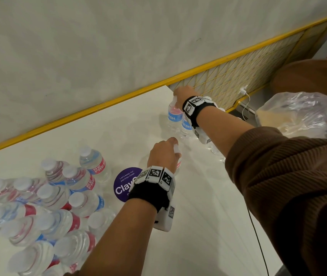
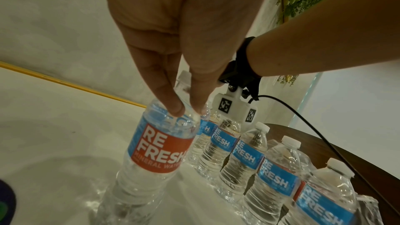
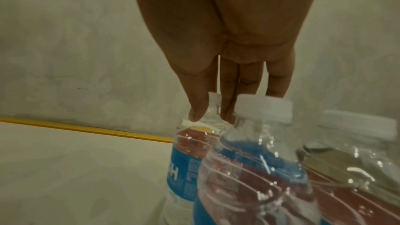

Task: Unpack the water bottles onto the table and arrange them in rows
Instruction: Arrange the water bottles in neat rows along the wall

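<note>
My left hand [image 1: 168,151] [image 2: 187,109] pinches the neck of a clear water bottle [image 2: 158,150] with a red and blue label, held upright with its base at the white table [image 1: 118,120]. My right hand [image 1: 177,95] [image 3: 211,114] pinches the neck of the farthest bottle [image 1: 173,116] [image 3: 190,145] in a row of standing bottles [image 2: 249,156] along the table's right side. Another bottle [image 3: 255,160] of that row stands just behind it. Several more bottles [image 1: 45,206] stand bunched together at the table's near left.
A round purple sticker [image 1: 123,185] lies on the table under my left wrist. A yellow rail [image 1: 79,114] runs along the wall behind the table. A crumpled plastic bag [image 1: 296,112] and a brown rounded surface [image 1: 308,76] are at the right.
</note>
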